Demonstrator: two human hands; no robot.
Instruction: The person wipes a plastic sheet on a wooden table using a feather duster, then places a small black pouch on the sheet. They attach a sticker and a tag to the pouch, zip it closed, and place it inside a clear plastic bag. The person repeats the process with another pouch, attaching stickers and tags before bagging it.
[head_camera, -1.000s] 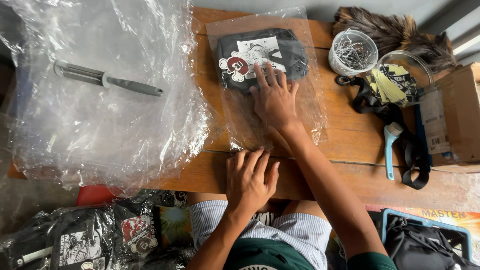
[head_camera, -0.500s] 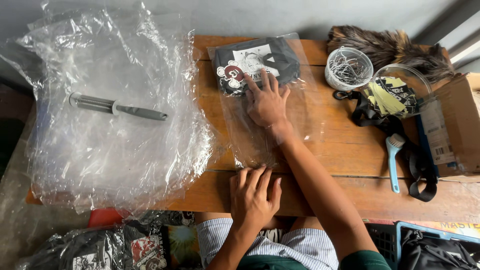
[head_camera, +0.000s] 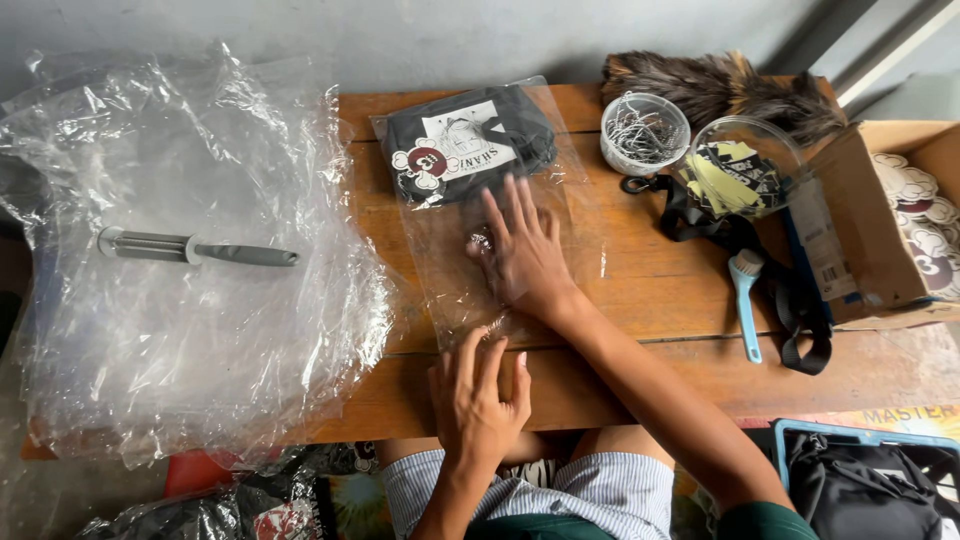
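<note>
Right hand (head_camera: 522, 252), fingers spread, flat on clear plastic bag (head_camera: 500, 215), centre frame. Left hand (head_camera: 475, 398) open, pressing bag's near edge, probably. Folded black garment (head_camera: 468, 140) inside, beyond right hand, upper centre; bag's long axis runs away from person across wooden surface (head_camera: 650, 290).

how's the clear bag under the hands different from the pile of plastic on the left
The clear bag lies flat and smooth, a black printed garment inside; the plastic pile is crumpled, larger, with a grey tool on top. The right hand and left hand press the bag; nothing touches the pile. Both are transparent.
</note>
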